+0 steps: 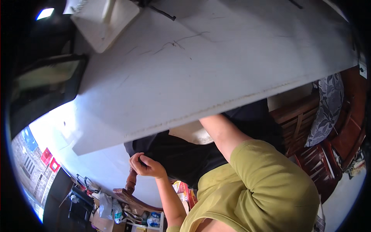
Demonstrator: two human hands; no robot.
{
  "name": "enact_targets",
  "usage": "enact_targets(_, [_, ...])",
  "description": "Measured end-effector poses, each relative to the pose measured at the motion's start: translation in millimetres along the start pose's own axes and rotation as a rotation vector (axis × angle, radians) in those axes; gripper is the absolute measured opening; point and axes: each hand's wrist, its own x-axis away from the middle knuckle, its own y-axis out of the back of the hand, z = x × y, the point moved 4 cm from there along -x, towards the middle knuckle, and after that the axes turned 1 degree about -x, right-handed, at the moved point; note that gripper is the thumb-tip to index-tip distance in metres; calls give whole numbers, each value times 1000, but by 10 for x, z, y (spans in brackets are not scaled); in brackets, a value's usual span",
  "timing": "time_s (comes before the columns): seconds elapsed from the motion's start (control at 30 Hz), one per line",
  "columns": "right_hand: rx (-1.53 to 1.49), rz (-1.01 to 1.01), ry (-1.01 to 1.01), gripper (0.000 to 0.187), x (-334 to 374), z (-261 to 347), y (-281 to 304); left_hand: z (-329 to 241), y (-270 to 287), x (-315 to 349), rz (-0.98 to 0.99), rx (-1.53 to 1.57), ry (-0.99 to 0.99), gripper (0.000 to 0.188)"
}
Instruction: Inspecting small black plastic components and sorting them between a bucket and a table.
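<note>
The camera tilts steeply up toward the ceiling. A black cloth hangs in the middle of the picture. My left hand is closed on its lower left edge, fingers curled into the fabric. My right arm, bare below an olive-green short sleeve, reaches up behind the cloth's upper right part. The right hand itself is hidden behind the cloth and the ceiling edge.
A white cracked ceiling slab fills the upper half. A dark window frame is at the left. Wooden chairs with a patterned cloth stand at the right. A cluttered shelf and wooden furniture sit at lower left.
</note>
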Motion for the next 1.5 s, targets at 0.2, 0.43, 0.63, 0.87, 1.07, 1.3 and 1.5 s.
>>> enact_targets(0.2, [-123, -134, 139, 35, -73, 797, 240, -59, -46, 26, -11, 158, 14, 14])
enact_targets(0.43, [-513, -76, 829, 10, 1386, 1320, 1236, -158, 73, 138, 128, 609, 182, 3])
enact_targets(0.63, [-560, 255, 759, 34, 2389, 1144, 1695, -734, 158, 547, 472, 588, 75, 48])
enact_targets(0.87, [-317, 231, 1031, 33, 3008, 1144, 1968, -782, 320, 652, 381, 636, 21, 22])
enact_targets(1.07, [-599, 513, 946, 40, 3030, 1144, 1868, -958, 475, 729, 473, 851, 98, 16])
enact_targets(1.3, [-687, 556, 976, 74, 3067, 1033, 1775, -1145, 519, 816, 524, 1087, 280, 17])
enact_targets(1.5, [-795, 804, 706, 57, 3152, 1084, 1836, -1183, 473, 815, 592, 1032, 228, 16])
